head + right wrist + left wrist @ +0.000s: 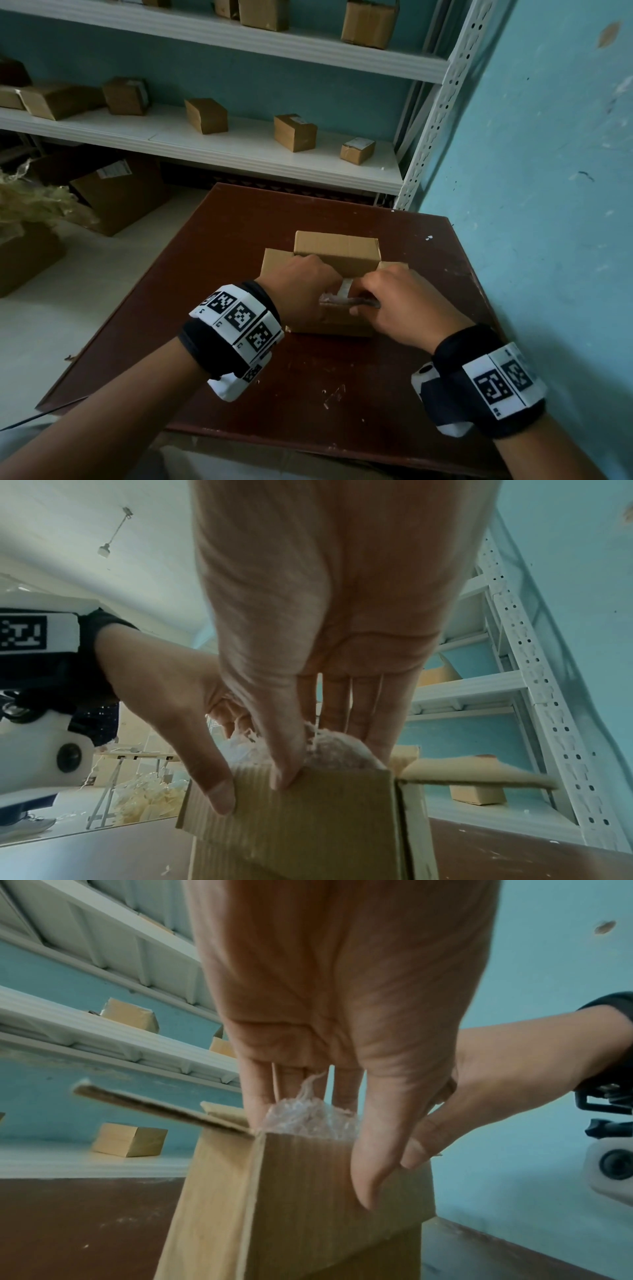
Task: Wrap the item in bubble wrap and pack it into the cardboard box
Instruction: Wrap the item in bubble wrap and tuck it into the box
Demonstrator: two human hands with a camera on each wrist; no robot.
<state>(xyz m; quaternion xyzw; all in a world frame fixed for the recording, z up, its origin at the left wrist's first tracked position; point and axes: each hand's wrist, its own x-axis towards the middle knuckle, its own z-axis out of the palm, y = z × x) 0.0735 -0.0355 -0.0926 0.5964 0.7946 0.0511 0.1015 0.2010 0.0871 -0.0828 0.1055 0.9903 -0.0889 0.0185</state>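
An open cardboard box [337,251] stands mid-table with its side flaps spread. The bubble-wrapped item [343,289] sits in its mouth, bulging above the rim [308,1121] [339,748]. My left hand [310,291] and right hand [383,296] meet over it. Each hand has its fingers [346,1091] [337,710] down behind the bundle and its thumb [371,1172] [286,772] outside on the near cardboard wall, so bundle and wall are pinched between them. The item under the wrap is hidden.
The brown table [239,240] has bare room all round the box. A turquoise wall [531,171] runs close along the right. White shelves [239,137] with several small cartons stand behind, and larger cartons [120,202] sit on the floor at left.
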